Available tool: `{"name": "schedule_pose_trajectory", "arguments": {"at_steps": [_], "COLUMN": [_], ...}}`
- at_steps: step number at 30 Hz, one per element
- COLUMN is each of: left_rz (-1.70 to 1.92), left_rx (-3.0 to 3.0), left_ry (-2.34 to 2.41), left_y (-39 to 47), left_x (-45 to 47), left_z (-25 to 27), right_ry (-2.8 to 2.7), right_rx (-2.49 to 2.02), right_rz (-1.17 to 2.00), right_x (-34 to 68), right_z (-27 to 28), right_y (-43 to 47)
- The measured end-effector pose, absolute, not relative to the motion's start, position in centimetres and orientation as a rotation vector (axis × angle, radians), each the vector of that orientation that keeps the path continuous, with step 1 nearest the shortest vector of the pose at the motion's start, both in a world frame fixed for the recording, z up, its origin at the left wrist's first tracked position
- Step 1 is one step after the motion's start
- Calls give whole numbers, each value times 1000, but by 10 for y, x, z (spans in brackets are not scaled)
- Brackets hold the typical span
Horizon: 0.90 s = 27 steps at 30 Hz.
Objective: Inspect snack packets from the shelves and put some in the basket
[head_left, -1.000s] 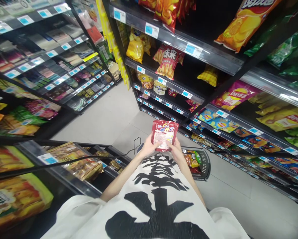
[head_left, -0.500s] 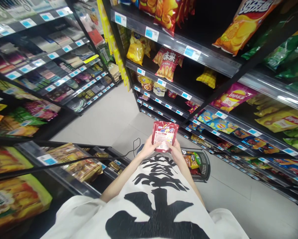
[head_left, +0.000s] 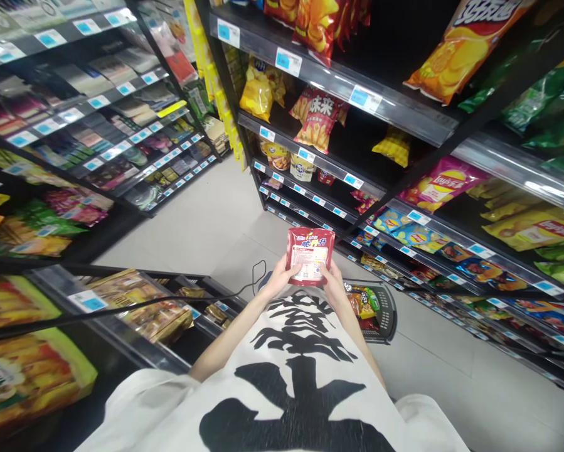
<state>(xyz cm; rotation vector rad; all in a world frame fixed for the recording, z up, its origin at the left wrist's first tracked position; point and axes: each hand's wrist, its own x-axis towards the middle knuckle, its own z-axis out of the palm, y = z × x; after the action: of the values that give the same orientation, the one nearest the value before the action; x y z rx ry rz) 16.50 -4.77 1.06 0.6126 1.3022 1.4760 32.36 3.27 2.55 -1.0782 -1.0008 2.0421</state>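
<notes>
A red snack bag (head_left: 310,254) with a pale printed label panel is held upright in front of my chest. My left hand (head_left: 280,277) grips its left lower side, thumb over the front. On the opposite side my right hand (head_left: 332,280) pinches the lower right edge, also thumb forward. The fingers behind the bag are hidden. Below and right of my right hand, a dark shopping basket (head_left: 389,314) on the floor holds several colourful snack packets (head_left: 364,302), partly covered by my arm.
Chip shelves (head_left: 329,75) with price tags run along the right, carrying purple Lay's bags (head_left: 444,182) and others. Shelves of small goods (head_left: 98,103) stand at the left. Close on my left is a rack with packaged food (head_left: 140,304). A black cord (head_left: 237,292) crosses there. Grey floor (head_left: 206,213) lies ahead.
The red bag has shifted very slightly left and its label faces me a little more squarely. My right thumb has moved outward toward the bag's right edge.
</notes>
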Motion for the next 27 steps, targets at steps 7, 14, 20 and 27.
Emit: {"name": "schedule_pose_trajectory", "arguments": {"at_steps": [7,14,20,27], "left_rz": [1507,1489,1436,1445], "left_rx": [545,434,603,563], "left_ry": [1272,1219,1303,1252], "left_y": [-46,-47,-49,-49], "left_x": [168,166,163,164], "left_z": [12,9,8,8], "right_ry": [-988,-921,-914,-891], "right_rx": [-1075,-1128,-1166,-1129], "right_rz": [2043,2011,1957,1956], "right_x": [324,326,329,329], "right_z": [23,16,5,0], "right_y": [34,36,39,40]}}
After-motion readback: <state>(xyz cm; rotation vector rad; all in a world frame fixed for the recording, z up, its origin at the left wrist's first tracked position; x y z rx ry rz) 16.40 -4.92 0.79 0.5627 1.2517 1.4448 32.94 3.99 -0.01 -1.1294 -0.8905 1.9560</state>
